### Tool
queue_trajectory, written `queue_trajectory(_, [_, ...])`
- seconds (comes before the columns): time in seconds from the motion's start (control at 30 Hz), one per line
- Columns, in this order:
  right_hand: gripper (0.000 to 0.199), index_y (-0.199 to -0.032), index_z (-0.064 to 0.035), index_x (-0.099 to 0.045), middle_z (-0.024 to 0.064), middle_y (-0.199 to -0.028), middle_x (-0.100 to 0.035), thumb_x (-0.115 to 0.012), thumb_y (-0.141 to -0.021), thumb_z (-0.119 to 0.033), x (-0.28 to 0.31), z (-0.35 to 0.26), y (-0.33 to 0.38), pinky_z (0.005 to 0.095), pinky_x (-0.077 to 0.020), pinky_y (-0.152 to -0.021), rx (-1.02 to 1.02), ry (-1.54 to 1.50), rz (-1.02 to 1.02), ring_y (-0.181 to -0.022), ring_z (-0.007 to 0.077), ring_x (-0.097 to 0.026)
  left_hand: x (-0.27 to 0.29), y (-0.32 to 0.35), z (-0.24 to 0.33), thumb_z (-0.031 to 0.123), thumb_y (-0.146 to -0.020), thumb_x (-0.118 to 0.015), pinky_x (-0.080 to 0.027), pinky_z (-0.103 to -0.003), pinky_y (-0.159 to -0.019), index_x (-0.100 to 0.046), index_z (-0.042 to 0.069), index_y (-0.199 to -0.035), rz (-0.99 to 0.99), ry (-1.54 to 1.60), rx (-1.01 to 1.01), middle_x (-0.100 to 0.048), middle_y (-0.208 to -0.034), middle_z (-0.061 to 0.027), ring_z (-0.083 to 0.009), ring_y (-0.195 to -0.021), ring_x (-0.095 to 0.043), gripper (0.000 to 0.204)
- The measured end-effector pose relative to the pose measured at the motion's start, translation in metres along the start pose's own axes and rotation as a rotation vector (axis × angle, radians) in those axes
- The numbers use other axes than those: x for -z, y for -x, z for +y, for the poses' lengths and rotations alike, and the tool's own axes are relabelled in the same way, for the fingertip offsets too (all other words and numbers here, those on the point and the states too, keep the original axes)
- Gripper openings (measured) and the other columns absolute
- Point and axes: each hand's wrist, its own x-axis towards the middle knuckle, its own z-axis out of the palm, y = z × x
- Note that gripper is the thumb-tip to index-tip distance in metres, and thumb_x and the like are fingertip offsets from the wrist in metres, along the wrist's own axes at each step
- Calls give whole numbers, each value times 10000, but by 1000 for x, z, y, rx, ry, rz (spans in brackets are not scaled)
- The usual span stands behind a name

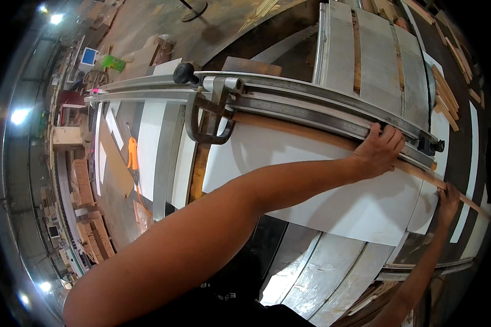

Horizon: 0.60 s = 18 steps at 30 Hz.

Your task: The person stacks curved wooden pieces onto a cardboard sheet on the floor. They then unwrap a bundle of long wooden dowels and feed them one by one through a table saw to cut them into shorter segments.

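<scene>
A long, thin wooden strip (311,133) lies along a metal fence rail (305,117), over a white panel (311,191). My left hand (377,151) reaches across the panel, its fingers curled over the rail and its thumb beside the strip. Farther right, my right hand (448,204) is closed around the strip near its right end; some of its fingers are hidden. On the rail's left part sits a dark metal bracket (210,114) with a black knob (185,72). A small black fitting (431,145) is at the rail's right end.
Slatted grey metal table sections (376,65) stand beyond the rail. An orange air gun (132,155) with a hose lies at left, near white strips (151,147). Wood offcuts (446,98) lie at far right, and stacked wood pieces (95,237) at lower left.
</scene>
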Motion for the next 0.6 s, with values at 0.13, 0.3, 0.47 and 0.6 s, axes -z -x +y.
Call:
queue_trajectory(0.13, [393, -1190, 22, -663, 184, -1199, -638, -753, -848, -149, -4, 0, 0, 422, -437, -1029, 43, -55, -15, -1141, 336, -586, -4, 1, -1, 640, -690, -723, -344, -421, -804, -623, 80, -1031, 82, 18, -14, -524, -987, -69, -236, -937, -475, 664])
queue_trajectory(0.3, [358, -1142, 11, -676, 157, -1171, -648, -748, -834, -157, 10, -27, -2, 404, -444, -1001, -41, -166, -45, -1095, 318, -593, -8, -6, 3, 589, -717, -738, -362, -420, -832, -626, 56, -1081, -115, 150, 43, -555, -1023, -78, -233, -961, -514, 656])
queue_trajectory(0.47, [414, -1168, -38, -697, 133, -1214, -656, -783, -801, -210, 26, -35, 2, 400, -468, -1008, 25, 2, 23, -1144, 310, -586, -1, -9, 4, 603, -710, -742, -366, -408, -820, -616, 10, -1163, -35, 160, 5, -562, -1022, -78, -223, -978, -531, 758])
queue_trajectory(0.6, [458, -1212, -46, -677, 138, -1230, -648, -791, -799, -208, 28, -29, -3, 401, -464, -1013, -15, -81, -30, -1155, 313, -581, -4, -7, 0, 620, -703, -740, -368, -393, -828, -618, -3, -1179, -40, 109, -15, -570, -1032, -78, -219, -976, -530, 793])
